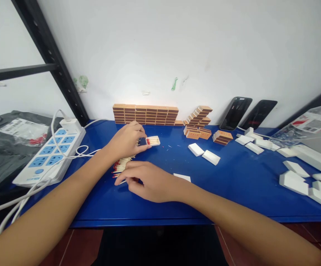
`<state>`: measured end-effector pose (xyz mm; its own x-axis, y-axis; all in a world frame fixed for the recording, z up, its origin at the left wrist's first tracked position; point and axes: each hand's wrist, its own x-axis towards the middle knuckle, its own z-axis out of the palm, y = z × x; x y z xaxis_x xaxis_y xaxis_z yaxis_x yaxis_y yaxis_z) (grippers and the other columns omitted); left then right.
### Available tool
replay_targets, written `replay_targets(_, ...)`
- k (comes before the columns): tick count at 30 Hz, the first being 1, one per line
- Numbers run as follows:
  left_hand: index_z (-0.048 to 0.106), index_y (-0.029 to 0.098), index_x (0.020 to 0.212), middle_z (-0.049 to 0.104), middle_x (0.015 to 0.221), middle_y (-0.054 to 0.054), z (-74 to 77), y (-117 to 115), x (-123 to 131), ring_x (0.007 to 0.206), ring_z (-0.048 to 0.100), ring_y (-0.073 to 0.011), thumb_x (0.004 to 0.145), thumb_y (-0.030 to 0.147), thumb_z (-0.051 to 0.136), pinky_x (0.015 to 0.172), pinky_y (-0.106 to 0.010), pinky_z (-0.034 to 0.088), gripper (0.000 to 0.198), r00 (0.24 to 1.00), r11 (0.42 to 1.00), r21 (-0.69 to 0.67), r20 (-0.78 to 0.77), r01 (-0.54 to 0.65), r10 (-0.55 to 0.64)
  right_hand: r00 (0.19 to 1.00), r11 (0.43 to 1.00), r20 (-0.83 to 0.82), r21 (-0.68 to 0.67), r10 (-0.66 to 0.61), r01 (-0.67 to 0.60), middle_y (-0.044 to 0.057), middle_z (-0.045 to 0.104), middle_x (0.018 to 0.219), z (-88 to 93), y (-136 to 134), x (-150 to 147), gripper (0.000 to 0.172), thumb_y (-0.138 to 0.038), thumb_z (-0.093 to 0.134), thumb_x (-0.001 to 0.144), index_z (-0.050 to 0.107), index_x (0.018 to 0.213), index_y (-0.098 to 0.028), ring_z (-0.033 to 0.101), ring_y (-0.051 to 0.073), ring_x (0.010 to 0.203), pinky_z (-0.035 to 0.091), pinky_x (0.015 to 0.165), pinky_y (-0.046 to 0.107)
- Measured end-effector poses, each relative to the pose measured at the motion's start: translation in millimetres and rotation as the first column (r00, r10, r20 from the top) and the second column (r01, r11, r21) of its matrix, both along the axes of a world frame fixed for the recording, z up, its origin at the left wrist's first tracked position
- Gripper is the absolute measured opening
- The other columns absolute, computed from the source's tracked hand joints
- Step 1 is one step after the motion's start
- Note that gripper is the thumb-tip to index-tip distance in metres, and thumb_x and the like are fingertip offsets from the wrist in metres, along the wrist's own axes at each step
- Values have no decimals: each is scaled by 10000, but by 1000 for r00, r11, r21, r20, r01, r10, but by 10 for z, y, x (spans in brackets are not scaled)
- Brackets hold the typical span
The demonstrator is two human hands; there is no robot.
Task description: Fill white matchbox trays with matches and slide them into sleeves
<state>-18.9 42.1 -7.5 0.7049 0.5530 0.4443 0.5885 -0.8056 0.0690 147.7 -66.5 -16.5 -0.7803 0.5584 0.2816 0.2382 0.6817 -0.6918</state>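
My left hand (128, 141) curves round the left end of a small white matchbox tray (156, 143), thumb on the near side and fingers on the far side. Several red-headed matches lie inside the tray. Below that hand is a loose pile of matches (119, 166), partly hidden by both hands. My right hand (151, 181) is over the pile's near edge, its index finger stretched to the matches and the other fingers bent apart. Whether a match touches its fingertips is hard to see.
Stacked matchboxes (146, 114) line the wall, with a looser heap of matchboxes (198, 117) to their right. White empty trays (211, 157) are scattered rightward. Two dark phones (235, 112) lean on the wall. A power strip (52, 153) with white cables lies left.
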Motion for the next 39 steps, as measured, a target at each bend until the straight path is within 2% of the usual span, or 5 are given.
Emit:
replay_targets(5, 829, 155, 1024, 768, 1108, -136, -6, 9, 3, 1100, 653, -316, 944, 467, 787, 974, -478, 556, 325, 1000, 1000, 4, -21, -9, 9, 996, 996, -65, -70, -53, 48, 9, 752, 943, -34, 20, 4, 240, -87, 537, 990, 719, 1107, -192, 673, 150, 837, 531, 805, 280)
replay_targets(20, 834, 155, 1015, 765, 1097, -125, 21, -22, 8, 1089, 647, -313, 943, 457, 792, 967, -479, 552, 314, 1000, 999, -31, -16, -17, 17, 997, 996, -38, 53, -70, 72, 69, 709, 1071, -42, -6, 6, 245, -60, 525, 986, 727, 1051, -183, 652, 199, 1080, 520, 980, 341)
replay_targets(29, 818, 165, 998, 762, 1095, -118, 19, -22, 10, 1091, 645, -309, 940, 444, 792, 964, -474, 552, 286, 1000, 999, -31, -16, -13, 13, 994, 992, 44, -74, -102, 105, -82, 549, 723, 21, -52, -11, 344, -100, 634, 847, 645, 1173, -211, 550, 133, 692, 397, 681, 268)
replay_targets(35, 816, 163, 998, 760, 1088, -119, 14, -17, 5, 1080, 641, -305, 957, 459, 768, 945, -467, 551, 302, 1000, 1000, -21, -11, -9, 9, 991, 994, 112, -66, -74, 82, -55, 627, 826, -27, -13, -54, 410, -181, 689, 940, 604, 1341, -179, 598, 141, 749, 412, 703, 273)
replay_targets(39, 814, 180, 988, 762, 1096, -119, 22, -10, -8, 1068, 637, -300, 957, 475, 763, 938, -461, 544, 301, 1000, 1000, -19, 0, 2, -2, 994, 996, 99, -75, -37, 44, -21, 683, 914, -89, 40, -59, 228, -238, 772, 963, 700, 1173, -187, 646, 146, 849, 460, 778, 269)
